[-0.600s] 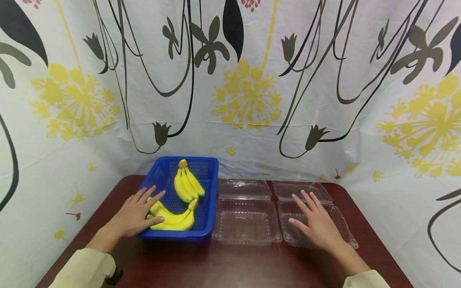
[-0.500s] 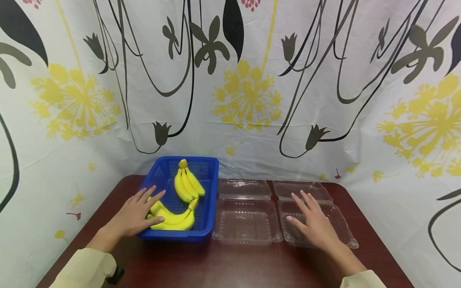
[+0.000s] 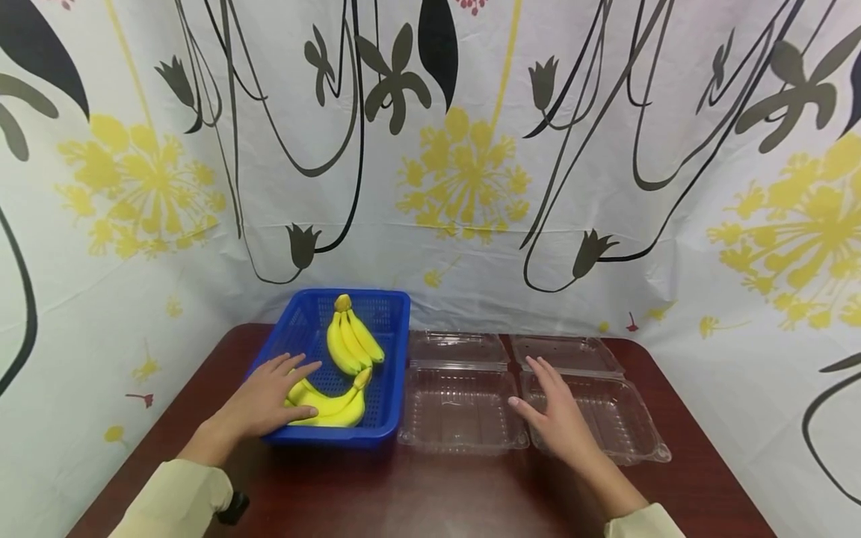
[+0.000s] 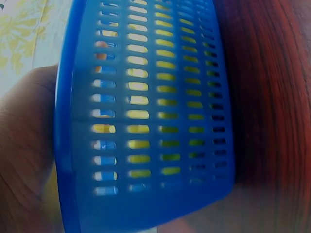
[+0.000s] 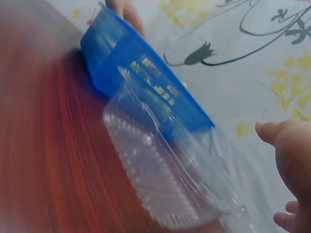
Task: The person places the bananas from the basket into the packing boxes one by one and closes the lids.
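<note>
My left hand (image 3: 265,396) is spread over the near left corner of a blue plastic basket (image 3: 397,373), its fingers above the nearer bunch of bananas (image 3: 336,411). A second bunch of bananas (image 3: 350,340) lies at the back of the basket, stems away from me. In the left wrist view the hand (image 4: 24,155) shows behind the rim of the slotted basket wall (image 4: 146,121). My right hand (image 3: 558,415) hovers with fingers apart over the gap between two open clear clamshell boxes, the left one (image 3: 464,418) and the right one (image 3: 625,418). It holds nothing.
Both clamshell lids (image 3: 457,349) are folded back toward the rear edge of the dark red table (image 3: 417,493). A patterned cloth (image 3: 464,284) hangs behind the table and along its sides. The basket stands just left of the left clamshell.
My right hand has moved left, from over the right clamshell to the gap between the boxes. My left hand has shifted slightly right over the near bananas. The head view has tilted slightly.
</note>
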`<action>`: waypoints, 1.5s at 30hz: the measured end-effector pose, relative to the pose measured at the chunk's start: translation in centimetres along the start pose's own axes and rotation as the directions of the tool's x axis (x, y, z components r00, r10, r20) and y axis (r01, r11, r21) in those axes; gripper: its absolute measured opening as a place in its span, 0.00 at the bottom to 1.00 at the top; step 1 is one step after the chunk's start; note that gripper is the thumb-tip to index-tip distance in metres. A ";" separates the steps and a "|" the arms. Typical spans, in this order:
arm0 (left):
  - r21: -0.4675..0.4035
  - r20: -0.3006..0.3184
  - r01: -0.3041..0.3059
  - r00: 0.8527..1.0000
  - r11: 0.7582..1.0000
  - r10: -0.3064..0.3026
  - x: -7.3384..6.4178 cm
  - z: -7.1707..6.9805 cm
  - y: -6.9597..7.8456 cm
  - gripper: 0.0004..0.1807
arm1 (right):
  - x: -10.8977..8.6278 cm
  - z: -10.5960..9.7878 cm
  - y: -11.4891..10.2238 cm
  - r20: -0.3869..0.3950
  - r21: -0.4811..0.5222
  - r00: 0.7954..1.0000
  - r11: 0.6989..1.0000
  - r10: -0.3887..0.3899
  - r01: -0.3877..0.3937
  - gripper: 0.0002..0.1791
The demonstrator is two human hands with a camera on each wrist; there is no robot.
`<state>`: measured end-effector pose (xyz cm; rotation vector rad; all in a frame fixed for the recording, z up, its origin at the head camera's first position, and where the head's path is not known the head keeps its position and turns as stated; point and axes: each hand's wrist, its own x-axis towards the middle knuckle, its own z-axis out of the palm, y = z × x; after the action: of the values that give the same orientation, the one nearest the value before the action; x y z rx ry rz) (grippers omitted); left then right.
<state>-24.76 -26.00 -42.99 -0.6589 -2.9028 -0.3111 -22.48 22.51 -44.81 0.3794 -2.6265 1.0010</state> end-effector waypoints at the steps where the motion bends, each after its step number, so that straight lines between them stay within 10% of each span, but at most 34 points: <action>1: -0.006 0.008 -0.004 1.000 1.000 0.004 0.1 0.0 0.1 0.42 | -0.1 0.2 -0.3 -0.006 0.021 1.000 1.000 0.002 -0.002 0.42; 12: -0.110 0.092 -0.008 0.996 0.994 0.018 1.5 0.4 1.3 0.39 | -1.3 2.8 -3.3 0.015 0.250 0.998 0.966 0.066 -0.067 0.43; 45: -0.252 0.269 0.068 0.963 0.965 0.003 3.7 1.4 2.0 0.34 | -2.5 6.5 -1.8 -0.091 0.186 0.978 0.968 0.188 -0.168 0.42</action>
<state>-27.33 -22.41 -43.30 -0.7442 -3.1641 -0.6655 -20.73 17.12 -49.25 0.1241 -2.5160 1.2812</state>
